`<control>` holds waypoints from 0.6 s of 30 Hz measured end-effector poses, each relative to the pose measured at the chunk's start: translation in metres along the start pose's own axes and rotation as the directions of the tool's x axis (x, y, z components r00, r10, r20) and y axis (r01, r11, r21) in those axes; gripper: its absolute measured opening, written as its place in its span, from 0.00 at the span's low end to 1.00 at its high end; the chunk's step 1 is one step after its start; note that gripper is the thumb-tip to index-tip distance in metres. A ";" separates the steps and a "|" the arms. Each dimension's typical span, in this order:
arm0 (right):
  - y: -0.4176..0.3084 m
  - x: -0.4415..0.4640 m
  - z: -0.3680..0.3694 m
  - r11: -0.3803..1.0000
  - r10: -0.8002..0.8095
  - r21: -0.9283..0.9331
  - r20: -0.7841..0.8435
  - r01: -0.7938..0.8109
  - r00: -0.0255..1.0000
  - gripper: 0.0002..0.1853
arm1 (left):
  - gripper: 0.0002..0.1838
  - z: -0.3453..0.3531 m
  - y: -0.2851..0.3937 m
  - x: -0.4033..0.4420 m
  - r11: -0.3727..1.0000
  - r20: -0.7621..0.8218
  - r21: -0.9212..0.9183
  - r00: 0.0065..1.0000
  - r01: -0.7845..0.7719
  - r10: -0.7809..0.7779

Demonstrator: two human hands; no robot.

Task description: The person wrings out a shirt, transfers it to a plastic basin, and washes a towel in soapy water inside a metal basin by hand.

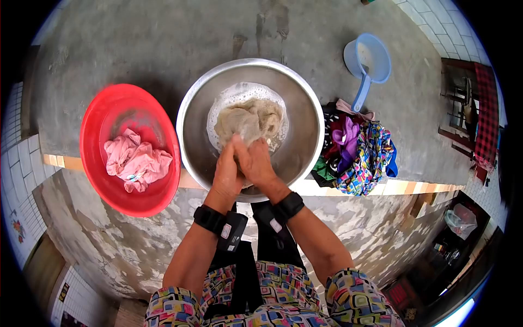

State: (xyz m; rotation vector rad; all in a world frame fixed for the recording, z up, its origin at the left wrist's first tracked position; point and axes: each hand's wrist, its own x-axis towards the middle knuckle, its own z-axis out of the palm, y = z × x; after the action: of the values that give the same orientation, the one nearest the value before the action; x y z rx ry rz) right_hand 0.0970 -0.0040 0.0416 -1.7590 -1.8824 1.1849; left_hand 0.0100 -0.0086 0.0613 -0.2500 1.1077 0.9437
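Observation:
A wide steel basin (193, 114) holds foamy water and a soaked beige cloth (253, 117). Both of my hands are inside it, side by side at the near edge of the cloth. My left hand (227, 170) is closed on the cloth, its fingers pointing away from me. Close against it, my right hand (257, 163) has its fingers bent and also grips the wet fabric. The fingertips are partly hidden in the cloth and suds. Black straps with small devices are round both wrists.
Left of the basin, a red plastic basin (101, 163) contains a pink garment (139, 161). A heap of colourful clothes (357, 150) lies to the right. Behind it stands a blue dipper (376, 57) with its handle towards me. The concrete counter (163, 43) has a tiled front edge.

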 end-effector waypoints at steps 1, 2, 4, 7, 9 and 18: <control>0.009 0.011 -0.009 1.000 -0.002 0.003 -0.004 0.002 1.000 0.22 | 0.22 0.002 -0.006 -0.007 1.000 0.001 0.004 1.000 -0.003 0.003; 0.014 0.021 -0.016 0.920 0.172 0.366 -0.047 -0.143 0.984 0.20 | 0.22 0.003 -0.009 -0.016 0.997 0.072 0.062 0.997 -0.042 0.038; 0.021 0.024 -0.024 0.694 0.351 0.675 -0.014 -0.250 0.936 0.19 | 0.25 0.003 -0.008 -0.022 0.989 0.188 0.136 0.982 -0.057 0.031; 0.021 0.021 -0.033 0.066 0.483 0.946 0.249 -0.318 0.840 0.15 | 0.27 -0.008 0.002 -0.010 0.989 0.270 0.118 0.955 0.090 -0.120; 0.019 0.013 -0.028 0.122 0.279 0.985 0.084 -0.122 0.957 0.14 | 0.28 -0.014 0.009 0.010 0.986 0.249 0.028 0.954 0.167 -0.169; 0.000 0.015 -0.014 0.927 0.213 0.352 -0.202 -0.132 0.956 0.11 | 0.22 0.012 -0.009 0.008 0.918 -0.113 0.376 0.977 -0.126 0.180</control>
State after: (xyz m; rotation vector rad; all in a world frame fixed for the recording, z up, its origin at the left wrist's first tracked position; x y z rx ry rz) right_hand 0.1043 0.0145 0.0455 -1.8073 -1.3222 1.2085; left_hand 0.0257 -0.0027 0.0578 0.0789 1.4327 0.8448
